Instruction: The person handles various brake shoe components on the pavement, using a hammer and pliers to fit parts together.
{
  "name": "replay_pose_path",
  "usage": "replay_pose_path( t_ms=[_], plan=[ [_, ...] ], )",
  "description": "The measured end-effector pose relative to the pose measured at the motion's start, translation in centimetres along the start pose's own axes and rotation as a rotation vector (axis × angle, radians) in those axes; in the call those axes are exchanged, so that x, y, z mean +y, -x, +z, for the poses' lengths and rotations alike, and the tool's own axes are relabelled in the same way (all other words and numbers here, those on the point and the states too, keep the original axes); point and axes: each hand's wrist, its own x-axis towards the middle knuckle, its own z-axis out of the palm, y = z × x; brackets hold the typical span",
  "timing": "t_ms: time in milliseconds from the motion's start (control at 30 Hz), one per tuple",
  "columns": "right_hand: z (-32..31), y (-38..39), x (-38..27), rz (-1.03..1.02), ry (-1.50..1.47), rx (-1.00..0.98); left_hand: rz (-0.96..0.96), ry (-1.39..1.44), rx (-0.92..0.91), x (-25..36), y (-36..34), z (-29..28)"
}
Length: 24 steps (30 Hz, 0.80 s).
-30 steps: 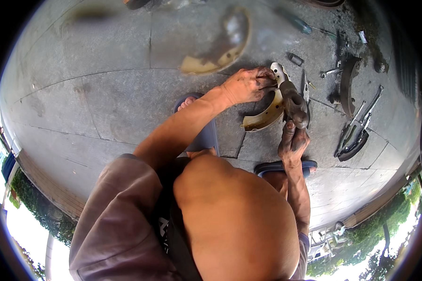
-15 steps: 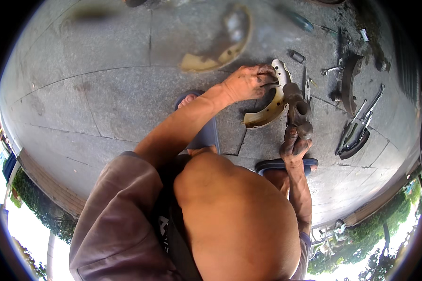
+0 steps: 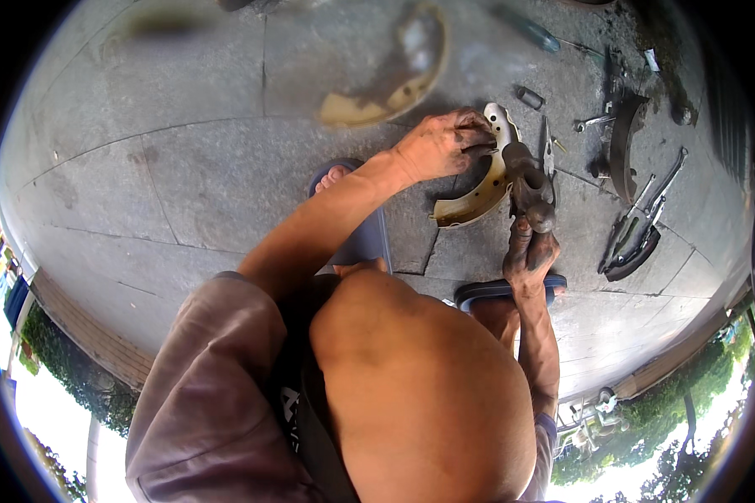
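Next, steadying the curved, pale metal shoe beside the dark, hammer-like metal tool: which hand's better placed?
Probably the left hand: it's at the shoe's upper part, while the right hand holds the tool.

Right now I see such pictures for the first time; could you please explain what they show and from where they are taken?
There is no machine here: a person works with two bare hands. All pictures come from one camera worn on the head, looking down through a wide lens, so straight edges bend. The right hand grips a dark, hammer-like tool. The left hand is at a curved metal piece with holes; whether it grips this piece, I cannot tell. On the paved ground also lie a wrench, a dark curved piece and a small cylinder.
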Motion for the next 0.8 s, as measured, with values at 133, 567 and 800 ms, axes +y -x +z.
replay_pose_path(
  t_ms=[133, 567, 800],
  plan=[
    [-1.0, 0.5, 0.0, 0.027, -0.058, -0.007, -0.583, 0.402, 0.150, 2.7, 1.2, -0.4],
    [-0.7, 1.3, -1.7, 0.167, -0.084, 0.093, -1.299, 1.425, 0.374, 4.3, -0.8, 2.8],
    [2.1, 1.2, -1.9, 0.185, -0.231, 0.142, -1.345, 1.335, 0.384, 3.8, -1.4, 2.8]
  ],
)
